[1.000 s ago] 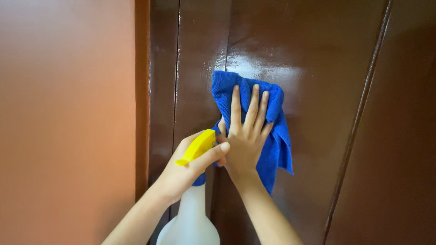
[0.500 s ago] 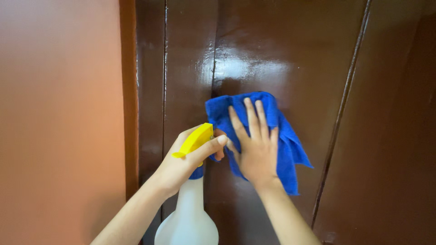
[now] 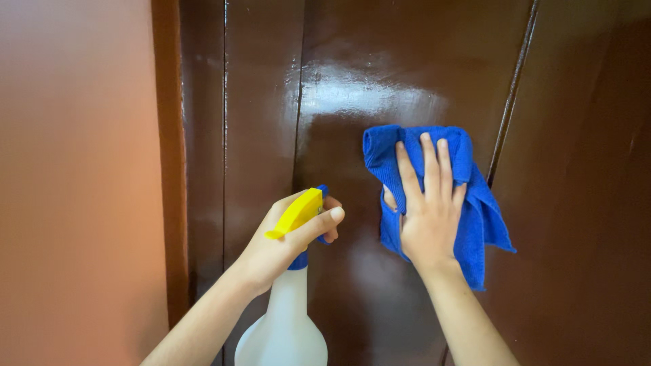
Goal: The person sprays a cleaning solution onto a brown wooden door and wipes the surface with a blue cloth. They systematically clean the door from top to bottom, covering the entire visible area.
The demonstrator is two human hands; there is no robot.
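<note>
A person stands facing a glossy dark brown wooden door. Their right hand presses a blue microfibre cloth flat against the door panel, fingers spread open and pointing upward across the cloth. Their left hand is closed around the neck of a translucent white spray bottle with a yellow trigger head, held upright just left of the cloth. An orange-brown wall lies to the left of the door frame.
</note>
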